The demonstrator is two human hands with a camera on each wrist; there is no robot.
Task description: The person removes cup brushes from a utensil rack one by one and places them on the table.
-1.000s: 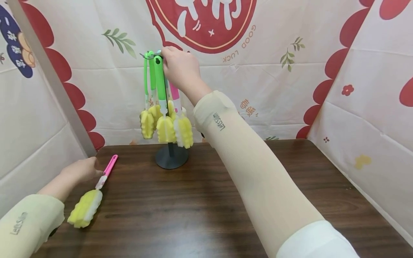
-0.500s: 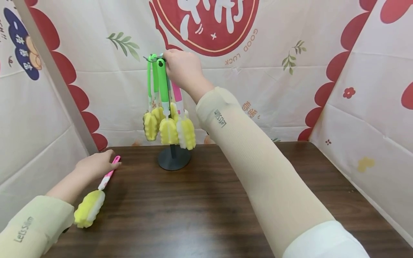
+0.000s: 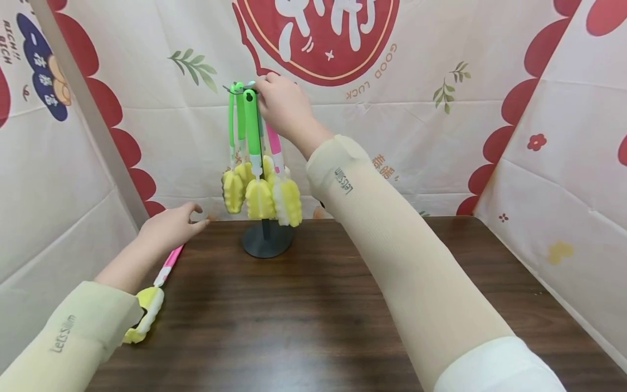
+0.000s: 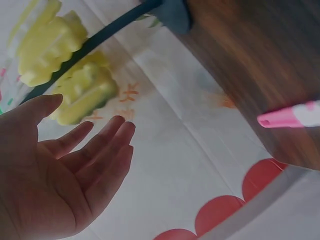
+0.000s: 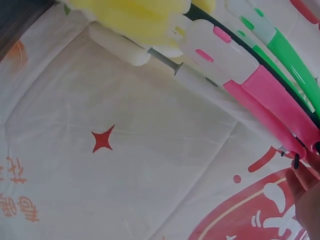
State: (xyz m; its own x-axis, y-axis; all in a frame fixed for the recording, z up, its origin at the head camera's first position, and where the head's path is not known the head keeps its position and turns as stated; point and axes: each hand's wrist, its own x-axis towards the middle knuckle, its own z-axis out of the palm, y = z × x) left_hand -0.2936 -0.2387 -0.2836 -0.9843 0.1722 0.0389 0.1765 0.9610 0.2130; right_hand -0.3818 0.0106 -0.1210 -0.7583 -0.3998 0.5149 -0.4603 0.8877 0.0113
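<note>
Several sponge bottle brushes hang by their handles from a dark stand [image 3: 266,242] at the back of the table. In the head view a green-handled brush [image 3: 252,128] faces front, beside a pink-handled brush [image 3: 275,144]. My right hand [image 3: 286,106] grips the stand's top at the hooks; its fingertips are partly cut off at the edge of the right wrist view, by the pink handles [image 5: 272,102]. My left hand [image 3: 171,226] hovers left of the stand, fingers spread and holding nothing. Beneath that arm, another pink-handled brush [image 3: 168,264] lies on the table, its yellow-and-white sponge partly hidden by the sleeve.
The dark wooden table [image 3: 303,305] extends in front and to the right of the stand. Printed cloth [image 3: 416,136] walls the back and both sides. A grey post [image 3: 93,120] slants along the left corner.
My left hand has let go of the lying brush and moved up and right toward the stand, its fingers opening. My right hand stays at the stand's top. The view has shifted slightly.
</note>
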